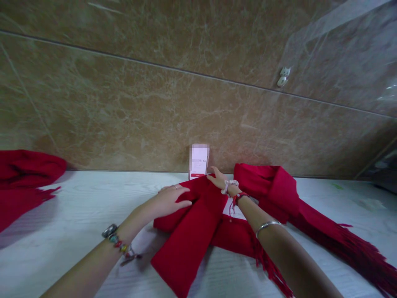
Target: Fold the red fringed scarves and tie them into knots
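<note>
A red scarf (195,236) lies partly folded on the white table, one flat band crossing it toward the front and a fringed end at the lower right. My left hand (172,202) rests on its left part, fingers apart. At the scarf's upper edge is my right hand (219,181), with thumb and fingers spread and the palm over the cloth. Some of its fingertips are hard to make out. Under my right wrist a white label or card (237,210) shows, partly covered.
A second red scarf (273,186) with a long fringe lies to the right, and another red scarf (27,169) at the left. A lit phone (199,161) leans on the brown marble wall (155,103). A small white cat-shaped hook (283,77) is on the wall.
</note>
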Tool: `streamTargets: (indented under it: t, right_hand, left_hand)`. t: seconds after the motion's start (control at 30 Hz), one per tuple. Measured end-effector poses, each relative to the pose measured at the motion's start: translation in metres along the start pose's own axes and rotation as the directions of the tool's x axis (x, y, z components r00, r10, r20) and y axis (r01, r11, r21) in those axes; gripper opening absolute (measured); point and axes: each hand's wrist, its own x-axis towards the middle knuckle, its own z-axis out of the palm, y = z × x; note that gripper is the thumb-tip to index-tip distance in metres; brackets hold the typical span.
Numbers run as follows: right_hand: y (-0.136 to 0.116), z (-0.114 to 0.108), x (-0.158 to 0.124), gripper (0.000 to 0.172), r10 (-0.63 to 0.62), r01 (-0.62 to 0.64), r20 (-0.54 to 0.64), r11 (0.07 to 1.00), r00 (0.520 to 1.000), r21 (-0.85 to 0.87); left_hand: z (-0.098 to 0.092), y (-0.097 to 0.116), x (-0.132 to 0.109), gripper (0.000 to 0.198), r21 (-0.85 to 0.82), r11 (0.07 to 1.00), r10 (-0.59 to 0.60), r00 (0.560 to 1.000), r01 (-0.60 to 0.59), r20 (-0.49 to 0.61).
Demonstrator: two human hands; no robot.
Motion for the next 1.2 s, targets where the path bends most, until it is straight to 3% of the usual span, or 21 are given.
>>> streamTargets:
  t: [0.1,0.2,0.3,0.37,0.53,0.67,0.77,0.8,0.87,0.97,1.1,1.2]
  right_hand:
    - [-0.002,0.003,-0.006,0.037,0.048,-0.047,0.023,0.997,0.999,-0.053]
    - [0.0,0.001,-0.007,0.031,0.07,-0.067,0.037,0.993,0.997,-0.094]
    - [0.004,-0.004,-0.003,0.028,0.071,-0.067,0.029,0.991,0.997,-0.117]
    - [0.007,-0.007,0.001,0.027,0.071,-0.068,0.023,0.99,0.997,-0.127]
    - [0.011,-0.001,0.01,0.026,0.076,-0.073,0.017,0.988,0.997,-0.135]
    - [0.005,-0.001,-0.005,0.039,0.031,-0.041,-0.092,0.993,0.995,-0.114]
    - [0.003,-0.012,-0.044,0.04,-0.15,0.136,-0.212,0.987,0.966,-0.079]
    - [0.004,-0.016,-0.062,0.037,-0.234,0.226,-0.184,0.972,0.955,-0.066]
    - [0.006,-0.022,-0.1,0.037,-0.335,0.335,0.013,0.941,0.942,-0.034]
    - [0.009,-0.024,-0.143,0.053,-0.322,0.363,0.289,0.926,0.901,-0.099]
    - [0.011,-0.028,-0.164,0.052,-0.241,0.342,0.353,0.903,0.904,-0.26]
    - [0.019,-0.046,-0.168,0.046,-0.208,0.316,0.443,0.931,0.872,-0.185]
  left_hand:
    - [0.011,0.019,-0.008,0.05,-0.073,0.997,0.054,0.975,-0.039,0.215]
    - [0.021,0.032,-0.011,0.054,-0.057,0.998,0.02,0.98,-0.009,0.199]
    - [0.024,0.033,-0.011,0.037,-0.105,0.994,0.048,0.98,-0.028,0.191]
    - [0.02,0.03,-0.01,0.028,-0.11,0.992,0.081,0.968,-0.056,0.238]
    - [0.004,0.023,-0.013,0.037,-0.104,0.987,0.156,0.891,-0.123,0.426]
    - [-0.006,0.024,-0.015,0.032,0.016,0.99,0.13,0.94,-0.143,0.316]
    - [-0.011,0.022,-0.015,0.033,0.047,0.992,0.103,0.959,-0.12,0.263]
    - [-0.012,0.019,-0.014,0.033,0.053,0.992,0.095,0.956,-0.114,0.278]
    - [-0.013,0.012,-0.013,0.03,0.077,0.991,0.077,0.938,-0.109,0.339]
    - [-0.013,-0.005,-0.012,0.029,0.164,0.981,0.036,0.922,-0.106,0.385]
    - [-0.013,-0.025,-0.009,0.034,0.265,0.958,0.026,0.948,-0.114,0.317]
    - [-0.016,-0.03,-0.007,0.035,0.302,0.95,-0.008,0.957,-0.084,0.289]
